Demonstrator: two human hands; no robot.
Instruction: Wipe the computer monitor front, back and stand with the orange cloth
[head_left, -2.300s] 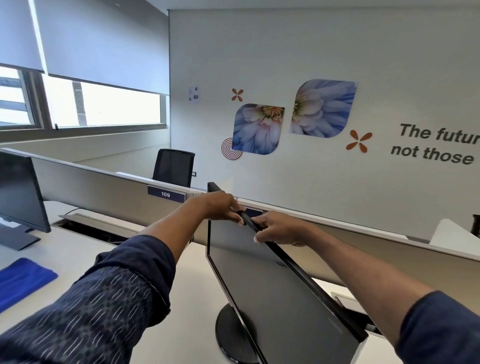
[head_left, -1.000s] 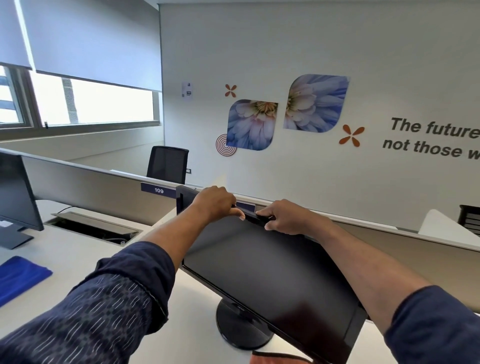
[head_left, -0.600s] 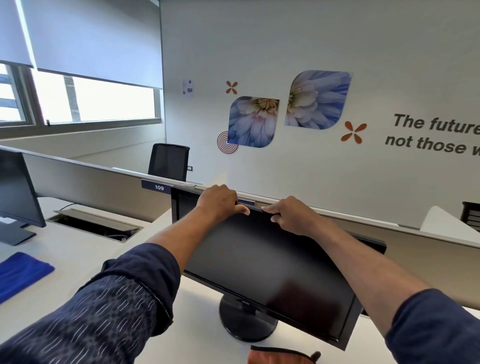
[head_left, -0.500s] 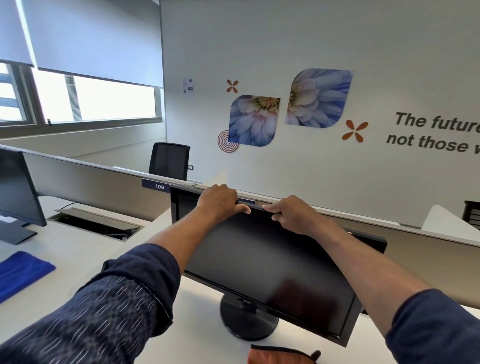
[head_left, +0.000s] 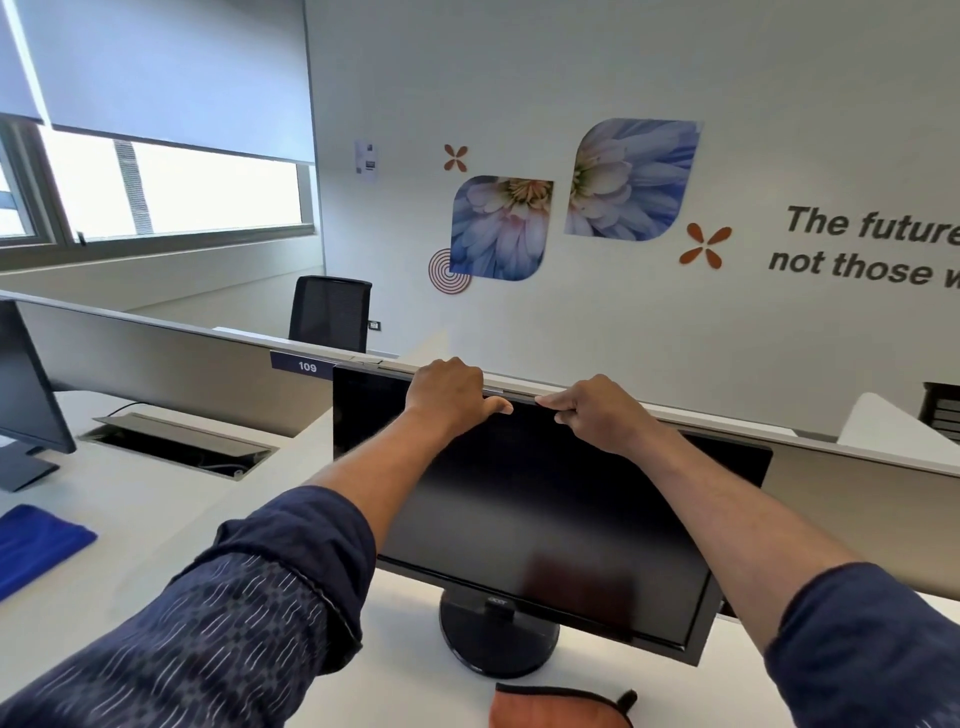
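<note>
Monitor (head_left: 545, 519) stands on the white table (head_left: 156, 519), its dark screen facing the camera and its top edge close against the grey divider (head_left: 171, 364) that runs along the table's far edge. Its round black stand (head_left: 496, 642) sits on the table near the front edge, under the screen's lower bezel.

Both hands are on the monitor's top edge — the left hand (head_left: 447, 397) curled over it with fingers wrapped behind and the thumb stretched along the front, the right hand (head_left: 597, 413) just beside it, fingers bent over the edge and the forefinger pointing toward the left thumb. The two thumbs and forefingers nearly meet, a small gap between them. Each hand grips only the monitor.

The orange cloth (head_left: 558, 709) lies on the table at its front edge, just in front of the stand and apart from both hands — only its upper part shows, with a dark trim and a small loop at its right corner.

On the left side of the table a blue cloth (head_left: 36, 545) lies flat, and behind it a second monitor (head_left: 26, 395) stands at the frame's edge. A cable tray (head_left: 176, 447) is set into the table near the divider, which bears a label reading 109 (head_left: 306, 367).
</note>
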